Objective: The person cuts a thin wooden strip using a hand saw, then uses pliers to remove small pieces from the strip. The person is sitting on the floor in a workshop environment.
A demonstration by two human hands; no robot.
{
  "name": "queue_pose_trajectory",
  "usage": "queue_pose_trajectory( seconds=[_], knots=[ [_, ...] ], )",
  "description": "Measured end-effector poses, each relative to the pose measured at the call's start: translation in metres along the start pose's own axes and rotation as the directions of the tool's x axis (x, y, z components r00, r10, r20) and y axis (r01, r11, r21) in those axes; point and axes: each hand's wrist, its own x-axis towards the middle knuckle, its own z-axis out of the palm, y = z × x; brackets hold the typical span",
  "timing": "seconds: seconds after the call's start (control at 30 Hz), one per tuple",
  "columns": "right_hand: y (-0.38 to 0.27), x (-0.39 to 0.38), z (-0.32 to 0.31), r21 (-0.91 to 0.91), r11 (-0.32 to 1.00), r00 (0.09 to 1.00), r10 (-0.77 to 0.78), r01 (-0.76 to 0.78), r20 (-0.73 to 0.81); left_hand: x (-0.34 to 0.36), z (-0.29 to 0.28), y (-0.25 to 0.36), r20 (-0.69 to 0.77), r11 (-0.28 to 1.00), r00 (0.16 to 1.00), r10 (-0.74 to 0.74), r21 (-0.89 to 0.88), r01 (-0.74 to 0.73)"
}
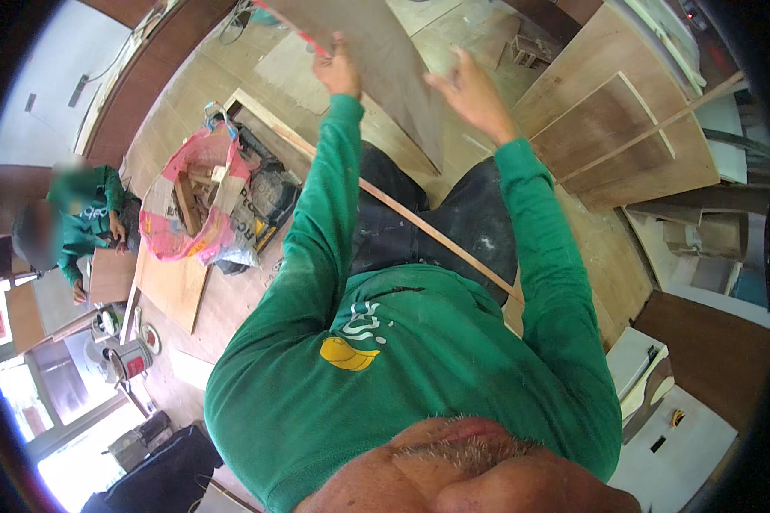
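A flat brownish wooden board point(376, 64) stands tilted in front of me, between my arms. At its left edge, my left hand point(339, 70) has its fingers closed on the board. A thin red strip point(310, 41) shows beside those fingers; its kind I cannot make out. My right hand point(475, 96) is off the board's right side, slightly blurred, with its fingers apart and nothing in them. Below the board are my dark trousers point(479, 231). A long thin wooden strip point(436, 235) runs slantwise under my left forearm and across my lap.
On the left lies a pink sack point(175, 184) of wood offcuts, with a dark bag point(269, 192) beside it. A co-worker in green point(90, 209) handles a board farther left, near a paint can point(131, 359). A large wooden panel point(624, 128) leans at the right.
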Motion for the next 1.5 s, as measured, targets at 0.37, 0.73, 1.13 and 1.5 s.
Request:
queue_pose_trajectory(
  seconds=[0.37,0.73,1.13,1.5],
  knots=[
    [0.174,-0.106,-0.045,-0.036,0.758,0.758,0.646,-0.651,-0.092,0.108,-0.077,0.03,0.164,0.804,0.908,-0.386,-0.423,0.418],
    [0.255,-0.094,-0.062,0.472,0.572,0.67,0.741,-0.671,0.054,0.111,-0.083,0.124,0.141,0.713,0.928,-0.346,-0.603,0.357],
    [0.19,-0.253,-0.21,0.057,0.715,0.698,0.694,-0.697,-0.174,-0.023,-0.097,0.141,0.275,0.646,0.846,-0.456,-0.552,0.527],
    [-0.068,-0.308,-0.036,-0.349,0.935,0.975,0.139,-0.072,0.171,-0.123,-0.088,0.06,0.294,0.549,0.728,-0.62,-0.501,0.67]
  ],
)
